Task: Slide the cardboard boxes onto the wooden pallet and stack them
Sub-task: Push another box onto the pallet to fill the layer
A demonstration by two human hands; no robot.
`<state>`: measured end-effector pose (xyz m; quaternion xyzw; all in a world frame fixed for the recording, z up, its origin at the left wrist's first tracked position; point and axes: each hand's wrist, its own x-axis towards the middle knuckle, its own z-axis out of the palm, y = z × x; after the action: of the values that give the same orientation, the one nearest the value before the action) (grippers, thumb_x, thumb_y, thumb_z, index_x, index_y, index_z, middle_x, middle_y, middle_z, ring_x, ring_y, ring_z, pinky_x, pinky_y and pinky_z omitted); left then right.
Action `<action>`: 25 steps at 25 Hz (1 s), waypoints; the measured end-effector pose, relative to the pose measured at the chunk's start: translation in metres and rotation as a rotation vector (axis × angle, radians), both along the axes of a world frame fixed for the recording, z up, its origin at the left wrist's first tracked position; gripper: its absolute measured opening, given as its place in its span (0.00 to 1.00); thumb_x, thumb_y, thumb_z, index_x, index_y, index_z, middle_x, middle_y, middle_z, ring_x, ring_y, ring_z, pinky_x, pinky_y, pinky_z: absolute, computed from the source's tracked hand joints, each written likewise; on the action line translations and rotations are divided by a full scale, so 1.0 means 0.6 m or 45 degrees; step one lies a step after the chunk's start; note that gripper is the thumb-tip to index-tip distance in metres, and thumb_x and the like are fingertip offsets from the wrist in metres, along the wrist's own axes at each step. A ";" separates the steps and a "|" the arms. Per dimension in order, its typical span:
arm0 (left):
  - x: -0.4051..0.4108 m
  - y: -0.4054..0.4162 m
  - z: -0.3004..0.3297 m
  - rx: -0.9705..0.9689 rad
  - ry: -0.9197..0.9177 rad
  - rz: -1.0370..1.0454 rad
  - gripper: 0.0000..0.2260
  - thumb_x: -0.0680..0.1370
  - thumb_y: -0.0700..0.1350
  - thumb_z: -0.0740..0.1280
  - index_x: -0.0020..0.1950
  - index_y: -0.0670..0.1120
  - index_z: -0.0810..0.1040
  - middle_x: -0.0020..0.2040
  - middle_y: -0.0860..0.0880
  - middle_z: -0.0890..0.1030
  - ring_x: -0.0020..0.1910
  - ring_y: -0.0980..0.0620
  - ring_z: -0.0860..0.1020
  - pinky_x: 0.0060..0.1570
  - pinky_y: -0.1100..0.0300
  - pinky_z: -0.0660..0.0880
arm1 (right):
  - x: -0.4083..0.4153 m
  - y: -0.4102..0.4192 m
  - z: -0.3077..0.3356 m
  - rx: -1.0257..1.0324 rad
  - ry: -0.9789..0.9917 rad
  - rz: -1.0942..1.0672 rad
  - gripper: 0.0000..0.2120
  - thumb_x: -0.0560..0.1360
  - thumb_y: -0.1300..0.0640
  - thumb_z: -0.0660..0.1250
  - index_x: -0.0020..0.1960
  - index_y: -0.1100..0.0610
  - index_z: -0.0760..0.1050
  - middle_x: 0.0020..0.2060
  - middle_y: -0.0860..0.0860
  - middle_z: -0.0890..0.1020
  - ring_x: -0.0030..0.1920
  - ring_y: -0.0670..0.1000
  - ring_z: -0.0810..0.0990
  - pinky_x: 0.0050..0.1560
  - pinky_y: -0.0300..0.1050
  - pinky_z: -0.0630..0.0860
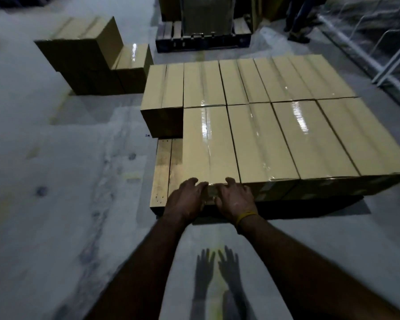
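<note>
A wooden pallet (163,172) lies on the floor, covered by one layer of long taped cardboard boxes. Bare planks show only at its front left corner. Both hands press against the near end of the front left box (208,144). My left hand (186,197) and my right hand (236,197) rest side by side, fingers hooked over the box's top edge. A yellow band circles my right wrist. Other boxes (310,137) lie to the right, and a back row (240,82) sits behind them.
A separate stack of cardboard boxes (90,56) stands on the floor at the back left. Another loaded pallet (203,40) is at the far back. A person's legs (298,19) stand at the back right, beside metal racking (390,54). Grey concrete floor spreads to the left.
</note>
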<state>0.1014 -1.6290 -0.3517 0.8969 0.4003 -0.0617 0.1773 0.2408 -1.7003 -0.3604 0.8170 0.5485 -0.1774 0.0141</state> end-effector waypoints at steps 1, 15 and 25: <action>-0.021 -0.030 0.038 0.008 -0.043 0.023 0.28 0.78 0.45 0.68 0.77 0.52 0.64 0.75 0.45 0.65 0.71 0.45 0.67 0.63 0.50 0.72 | -0.025 -0.024 0.040 0.011 0.006 -0.006 0.23 0.80 0.46 0.59 0.74 0.50 0.66 0.74 0.56 0.64 0.70 0.58 0.68 0.70 0.57 0.63; -0.306 -0.523 0.403 0.087 -0.301 0.140 0.22 0.79 0.46 0.67 0.72 0.50 0.70 0.68 0.47 0.71 0.63 0.47 0.73 0.55 0.55 0.75 | -0.334 -0.514 0.417 0.236 0.021 -0.131 0.20 0.80 0.46 0.60 0.71 0.48 0.67 0.68 0.54 0.69 0.65 0.57 0.72 0.67 0.56 0.63; -0.374 -0.747 0.498 0.124 -0.351 0.262 0.23 0.78 0.46 0.69 0.72 0.50 0.70 0.70 0.45 0.70 0.65 0.45 0.73 0.57 0.52 0.74 | -0.389 -0.725 0.531 0.266 0.002 -0.100 0.22 0.79 0.46 0.61 0.71 0.49 0.67 0.65 0.56 0.70 0.64 0.58 0.73 0.66 0.59 0.65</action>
<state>-0.1233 -2.0774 -0.0531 0.8586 0.4646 0.0998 0.1922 0.0074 -2.1354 -0.0418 0.8347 0.5316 -0.1204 -0.0785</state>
